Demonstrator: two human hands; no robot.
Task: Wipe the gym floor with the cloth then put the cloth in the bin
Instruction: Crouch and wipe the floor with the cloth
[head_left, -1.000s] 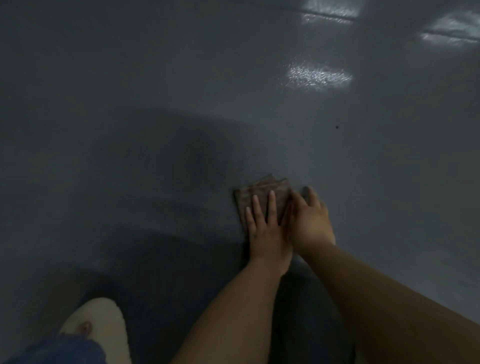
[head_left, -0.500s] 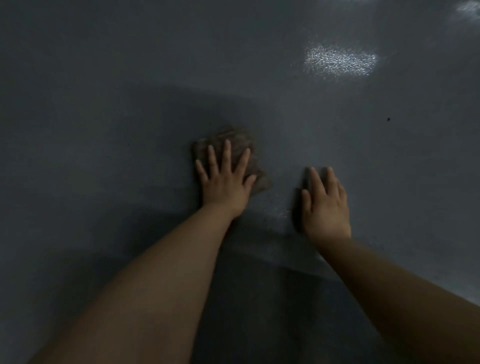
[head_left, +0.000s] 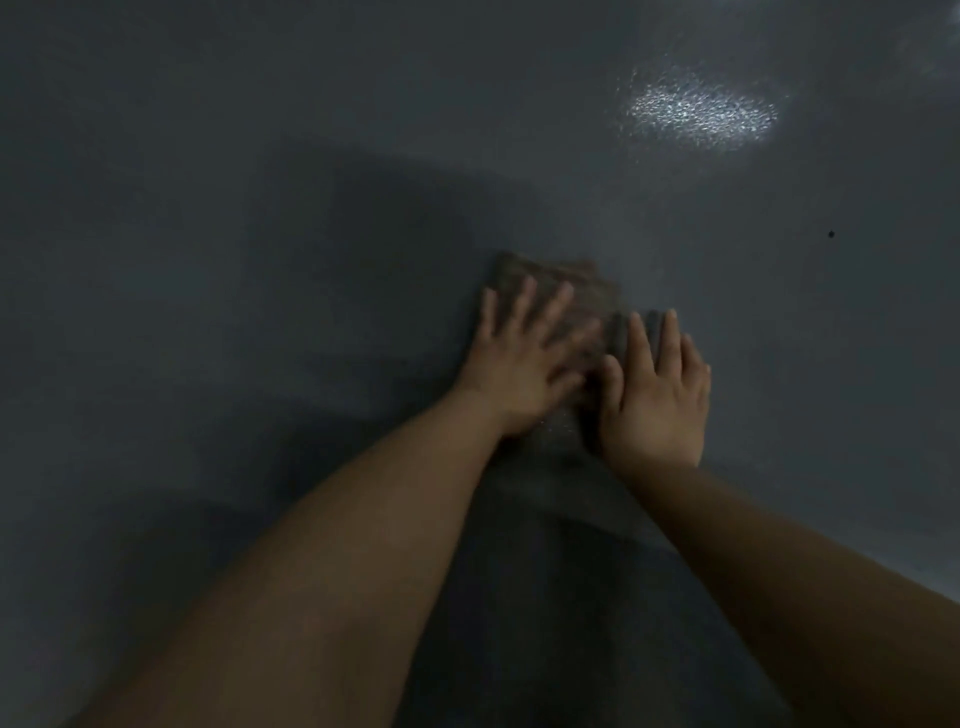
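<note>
A folded brown cloth lies flat on the dark grey gym floor in the middle of the view. My left hand presses down on it with fingers spread and straight, covering its near half. My right hand rests flat on the floor just to the right of the cloth, fingers straight, its thumb close to my left hand. Motion blur softens the left hand and the cloth. No bin is in view.
A bright light reflection shines on the floor at the upper right. A small dark speck sits on the floor to the right. My own shadow darkens the floor around both forearms.
My left hand has slid the cloth to the right, from well apart from my right hand to right beside it. My right hand has stayed flat on the floor.
</note>
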